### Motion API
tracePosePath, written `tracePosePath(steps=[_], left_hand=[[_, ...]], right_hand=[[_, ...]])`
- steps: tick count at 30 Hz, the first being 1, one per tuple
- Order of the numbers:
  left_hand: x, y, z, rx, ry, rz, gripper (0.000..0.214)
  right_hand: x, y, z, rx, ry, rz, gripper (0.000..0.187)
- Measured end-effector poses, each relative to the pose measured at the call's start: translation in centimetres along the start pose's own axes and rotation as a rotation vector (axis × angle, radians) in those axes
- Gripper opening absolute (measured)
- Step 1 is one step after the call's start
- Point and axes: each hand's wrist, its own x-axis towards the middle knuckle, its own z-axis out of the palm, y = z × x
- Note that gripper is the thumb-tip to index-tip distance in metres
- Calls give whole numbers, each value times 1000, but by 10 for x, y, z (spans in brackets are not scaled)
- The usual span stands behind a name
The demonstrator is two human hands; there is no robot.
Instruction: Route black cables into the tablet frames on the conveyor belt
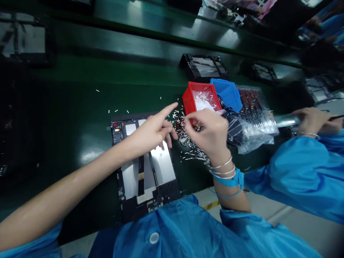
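On the green tabletop (67, 107) lies the dark open-backed tablet (145, 172), flat, with its long axis running 5 to 11 o'clock. The left hand (152, 130) hovers over its top end, forefinger straight and pointing to 2 o'clock, the other fingers curled, holding nothing. At that hand's 3 o'clock is the scatter of small metal pins (189, 148), with the red plastic bin (201, 96) just beyond. The right hand (209, 132) is nearer (directly over the scatter), thumb and forefinger pinched together, on what I cannot tell.
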Motion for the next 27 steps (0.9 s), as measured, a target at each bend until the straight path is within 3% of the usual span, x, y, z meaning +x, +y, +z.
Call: tracePosePath(steps=[4,6,11,15,20,24,27], left_hand=[[-1,13,-12,-163,133,-13,76],[-4,19,-15,-191,159,7,76],[-16,20,-6,-223,152,8,79],[-36,12,2,-279,154,-47,81],[-68,4,4,-337,98,-72,81],[-100,3,-1,-312,111,-57,77],[-134,-6,-10,-86,339,40,65]], right_hand=[[9,38,-6,-275,88,272,26],[9,40,-8,-271,91,256,30],[-6,-13,-4,29,40,-63,24],[-14,-49,-2,108,19,-172,16],[-20,-69,-1,180,-32,-273,15],[-26,-85,-3,308,-31,-227,15],[-31,-96,-4,582,-67,20,12]])
